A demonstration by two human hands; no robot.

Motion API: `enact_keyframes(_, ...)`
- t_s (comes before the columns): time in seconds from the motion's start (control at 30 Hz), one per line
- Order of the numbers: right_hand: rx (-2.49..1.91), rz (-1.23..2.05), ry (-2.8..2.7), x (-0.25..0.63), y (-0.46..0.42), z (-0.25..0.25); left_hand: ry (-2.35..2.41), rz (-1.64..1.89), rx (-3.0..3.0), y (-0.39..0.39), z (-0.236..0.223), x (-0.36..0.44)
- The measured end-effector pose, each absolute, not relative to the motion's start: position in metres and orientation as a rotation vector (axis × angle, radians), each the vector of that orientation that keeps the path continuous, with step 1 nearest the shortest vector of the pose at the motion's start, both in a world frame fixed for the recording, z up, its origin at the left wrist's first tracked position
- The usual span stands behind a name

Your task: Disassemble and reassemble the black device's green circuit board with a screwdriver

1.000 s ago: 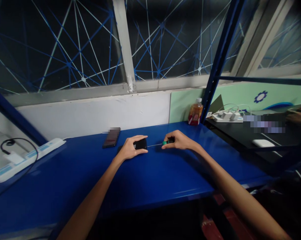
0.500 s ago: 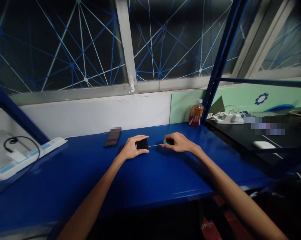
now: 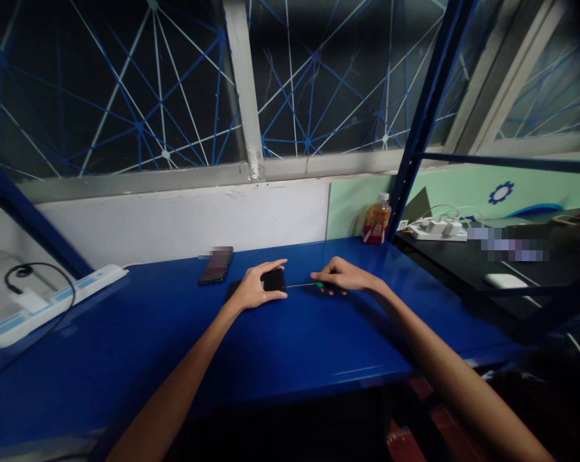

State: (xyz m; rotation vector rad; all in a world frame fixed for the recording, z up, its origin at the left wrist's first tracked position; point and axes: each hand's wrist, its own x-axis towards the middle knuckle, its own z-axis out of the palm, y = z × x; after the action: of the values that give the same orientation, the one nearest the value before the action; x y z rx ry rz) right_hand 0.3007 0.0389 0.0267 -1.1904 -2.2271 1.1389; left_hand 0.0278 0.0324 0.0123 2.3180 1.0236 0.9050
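Note:
A flat black device (image 3: 273, 280), perhaps a phone, lies on the blue table. My left hand (image 3: 251, 289) grips it with thumb and fingers along its two long sides, covering its middle. My right hand (image 3: 345, 276) is closed round the green handle of a screwdriver (image 3: 302, 284). The screwdriver's thin metal shaft points left, and its tip is at the right end of the black device; I cannot make out whether it touches. Most of the handle is hidden inside my fingers.
Behind my left hand lies a dark phone (image 3: 215, 266). A drink bottle (image 3: 376, 219) stands at the back right corner by a blue post. White power strips lie at the left (image 3: 54, 308) and on the black table at right (image 3: 439, 231). The blue table (image 3: 290, 346) reaches the wall.
My right hand has turned over with the screwdriver, knuckles rolled, lower fingers now showing underneath. My left hand and the black device stay in place.

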Motion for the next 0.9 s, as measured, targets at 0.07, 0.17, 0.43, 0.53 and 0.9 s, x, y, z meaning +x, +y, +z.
enact_keyframes(0.07,-1.202,1.204,-2.3,0.3017,0.0402,0.0252,1.025,0.885,2.332,0.0323,0.0107,0.0285)
enact_keyframes(0.17,-1.166,1.13,-2.357,0.3022,0.0412,0.0246,1.031,0.871,2.334,0.0325,0.0094,0.0285)
enact_keyframes(0.43,-1.106,0.706,-2.366,0.3004,0.041,0.0253,1.046,0.901,2.292,0.0345,0.0099,0.0258)
enact_keyframes(0.53,-1.127,0.613,-2.383,0.301,0.042,0.0247,1.042,0.908,2.304,0.0347,0.011,0.0258)
enact_keyframes(0.9,-1.083,0.908,-2.304,0.3016,0.0389,0.0276,1.052,0.882,2.439,0.0338,0.0111,0.0278)
